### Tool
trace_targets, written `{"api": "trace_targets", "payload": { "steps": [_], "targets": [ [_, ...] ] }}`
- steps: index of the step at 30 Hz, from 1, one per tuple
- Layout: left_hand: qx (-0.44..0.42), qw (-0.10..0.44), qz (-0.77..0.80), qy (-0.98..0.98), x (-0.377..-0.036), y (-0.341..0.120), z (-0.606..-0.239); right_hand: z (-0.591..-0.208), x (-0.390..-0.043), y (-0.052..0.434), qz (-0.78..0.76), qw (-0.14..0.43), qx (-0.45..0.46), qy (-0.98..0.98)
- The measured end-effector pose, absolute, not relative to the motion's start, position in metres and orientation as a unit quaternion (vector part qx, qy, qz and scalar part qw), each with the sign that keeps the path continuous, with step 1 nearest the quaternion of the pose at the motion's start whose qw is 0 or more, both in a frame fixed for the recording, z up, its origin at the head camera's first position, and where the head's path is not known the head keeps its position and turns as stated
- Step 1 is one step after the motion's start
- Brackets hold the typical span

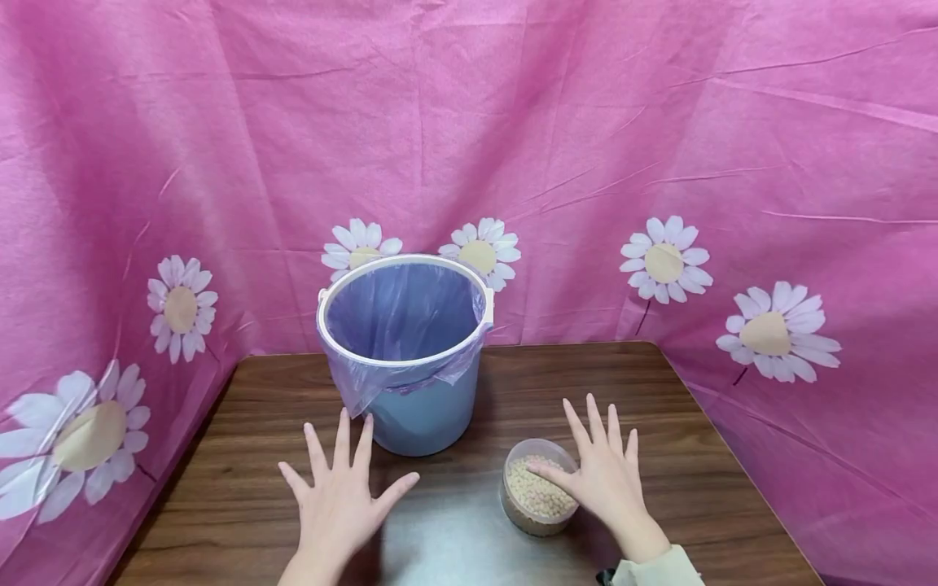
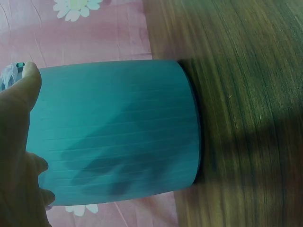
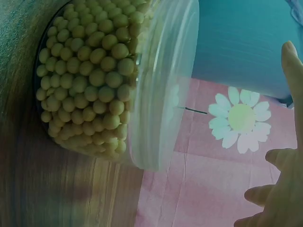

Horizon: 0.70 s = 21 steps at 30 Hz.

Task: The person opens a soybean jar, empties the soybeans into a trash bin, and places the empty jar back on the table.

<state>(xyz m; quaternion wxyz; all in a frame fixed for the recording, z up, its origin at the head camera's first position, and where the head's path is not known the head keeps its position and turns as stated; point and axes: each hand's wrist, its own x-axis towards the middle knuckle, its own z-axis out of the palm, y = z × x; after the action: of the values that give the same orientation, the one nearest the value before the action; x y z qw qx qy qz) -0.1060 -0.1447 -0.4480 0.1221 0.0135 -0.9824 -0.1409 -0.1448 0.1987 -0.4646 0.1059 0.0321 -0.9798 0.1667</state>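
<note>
head view: i see both hands flat on the brown wooden table [image 1: 659, 391], palms down. left hand [image 1: 340, 500] has its fingers [image 1: 342, 435] spread wide and straight, holding nothing; the fingertips lie just in front of the blue bucket [image 1: 421, 407], very near its base, contact not resolvable. right hand [image 1: 608, 480] also has spread, straight fingers; its thumb lies over the open mouth of the clear container [image 1: 538, 496], the other fingers on the table beside it. the container stands upright, long axis vertical, mouth up, filled with pale round beans [image 1: 535, 488]. it sits near the front edge, right of centre, just in front-right of the bucket and apart from it. the bucket stands upright, mouth up, lined with a translucent purple bag [image 1: 403, 313] folded over a white rim. pink cloth with daisies [image 1: 663, 260] hangs behind and to both sides.

left wrist view: bucket wall [image 2: 118, 132] fills the frame, base resting on the table [image 2: 251, 94]. part of the left hand [image 2: 19, 142] shows at the edge, thumb extended, nothing gripped.

right wrist view: container [image 3: 161, 85] seen from the side, beans [image 3: 85, 75] packed against its clear wall, its base on the table [image 3: 47, 189]. fingers [image 3: 293, 71] of the right hand are straight and beside it, not curled round it. bucket [image 3: 241, 42] behind.
</note>
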Motion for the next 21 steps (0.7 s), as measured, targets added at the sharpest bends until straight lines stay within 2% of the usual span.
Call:
{"api": "trace_targets", "payload": {
  "steps": [12, 21],
  "targets": [
    [0.015, 0.108, -0.202, -0.973, -0.103, -0.138, -0.449, -0.455, -0.145, 0.201, 0.262, 0.090, 0.043, -0.960],
    [-0.034, 0.113, -0.337, -0.934, -0.103, -0.130, -0.472, -0.458, -0.140, 0.206, 0.354, 0.026, 0.032, -0.934]
  ]
}}
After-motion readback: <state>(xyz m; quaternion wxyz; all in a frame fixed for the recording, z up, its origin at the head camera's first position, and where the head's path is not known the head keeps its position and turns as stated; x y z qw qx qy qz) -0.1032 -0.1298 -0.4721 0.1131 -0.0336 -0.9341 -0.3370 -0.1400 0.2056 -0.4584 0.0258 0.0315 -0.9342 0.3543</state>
